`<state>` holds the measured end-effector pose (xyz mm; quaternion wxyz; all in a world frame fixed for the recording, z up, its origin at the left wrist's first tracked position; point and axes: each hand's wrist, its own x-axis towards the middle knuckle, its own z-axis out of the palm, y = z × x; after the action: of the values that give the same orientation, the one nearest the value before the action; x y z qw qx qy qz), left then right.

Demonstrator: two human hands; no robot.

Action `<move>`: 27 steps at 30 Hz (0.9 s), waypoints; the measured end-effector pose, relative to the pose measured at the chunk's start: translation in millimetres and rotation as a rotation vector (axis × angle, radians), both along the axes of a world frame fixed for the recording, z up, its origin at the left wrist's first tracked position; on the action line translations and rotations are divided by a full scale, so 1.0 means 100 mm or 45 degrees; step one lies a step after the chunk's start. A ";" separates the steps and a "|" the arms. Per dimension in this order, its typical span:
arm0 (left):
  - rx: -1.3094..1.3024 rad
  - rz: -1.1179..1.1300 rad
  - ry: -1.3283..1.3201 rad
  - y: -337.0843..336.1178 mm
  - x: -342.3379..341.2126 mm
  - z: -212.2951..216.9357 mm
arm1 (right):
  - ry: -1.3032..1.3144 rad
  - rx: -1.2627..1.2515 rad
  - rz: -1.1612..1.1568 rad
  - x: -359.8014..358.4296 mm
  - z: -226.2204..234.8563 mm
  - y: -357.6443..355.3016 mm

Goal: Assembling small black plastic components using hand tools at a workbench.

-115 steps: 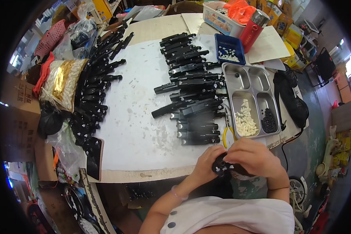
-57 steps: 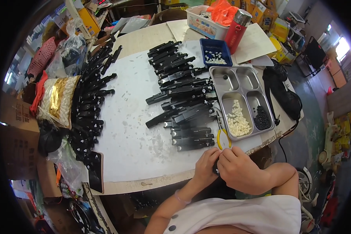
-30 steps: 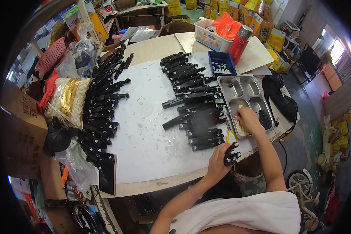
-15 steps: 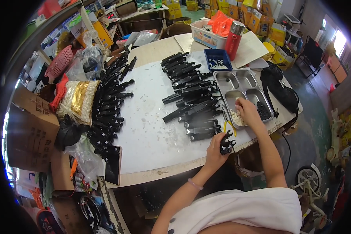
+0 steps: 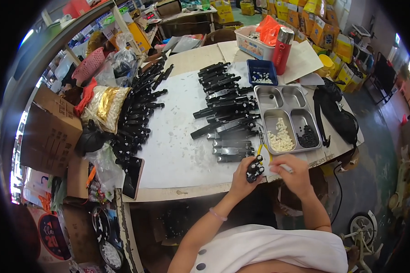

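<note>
Left hand (image 5: pixel 242 175) grips a black part (image 5: pixel 254 168) upright as right hand (image 5: pixel 292 169) fingers pinch a small white piece (image 5: pixel 284 168) beside it, over the tabletop (image 5: pixel 177 150) edge

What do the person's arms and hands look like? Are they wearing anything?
Both forearms are bare, with no sleeves and no gloves. The left hand has a thin pink bracelet at its wrist. The right hand wears nothing that shows. The white top has dark round buttons.
</note>
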<state>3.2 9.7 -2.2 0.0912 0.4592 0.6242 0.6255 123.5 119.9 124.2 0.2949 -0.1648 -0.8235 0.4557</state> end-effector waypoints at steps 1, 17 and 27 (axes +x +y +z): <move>0.001 -0.002 -0.002 0.00 0.01 0.00 | 0.060 0.187 0.065 0.01 0.00 -0.05; -0.035 0.002 -0.120 0.02 0.02 -0.13 | -0.275 0.815 0.349 -0.10 0.13 -0.27; -0.062 -0.078 -0.145 -0.05 0.07 -0.24 | -0.686 1.714 0.490 -0.22 0.46 -0.40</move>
<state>10.0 4.3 -26.3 0.1568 0.4396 0.6186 0.6321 101.1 80.2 170.0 0.0352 0.0921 -0.9823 -0.1593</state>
